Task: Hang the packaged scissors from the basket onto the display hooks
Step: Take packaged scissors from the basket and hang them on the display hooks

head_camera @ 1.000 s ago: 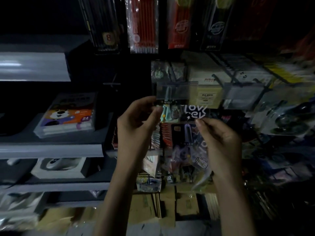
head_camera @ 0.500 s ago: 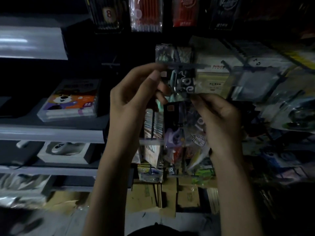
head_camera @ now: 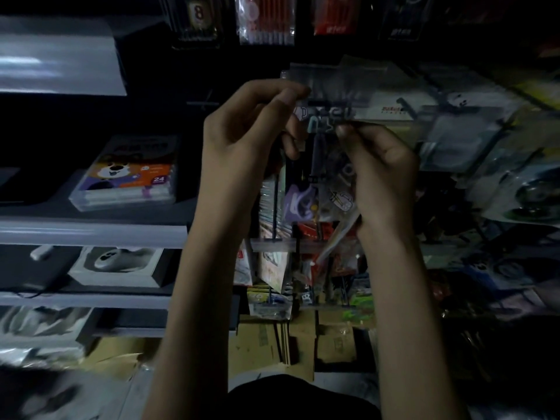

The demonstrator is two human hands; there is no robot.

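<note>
A clear packet of scissors (head_camera: 325, 165) with a dark card and purple handles hangs between my two hands in front of the display rack. My left hand (head_camera: 245, 137) pinches the packet's top left corner, thumb and fingers closed on it. My right hand (head_camera: 381, 174) grips the packet's top right edge and side. The packet's top sits right at a display hook (head_camera: 321, 103) under a clear plastic price tag holder (head_camera: 336, 81). Whether the hook passes through the packet's hole is hidden by my fingers. No basket is in view.
Grey shelves on the left carry a box of colour pens (head_camera: 127, 174) and a white boxed item (head_camera: 118, 263). Pen packs (head_camera: 265, 19) hang above. More hooks with packaged goods (head_camera: 472, 122) crowd the right. Cardboard boxes (head_camera: 272, 341) lie on the floor below.
Both hands have lifted the packet from below the price tag holder up to the hook. The view has tilted, so the shelves sit lower in the frame.
</note>
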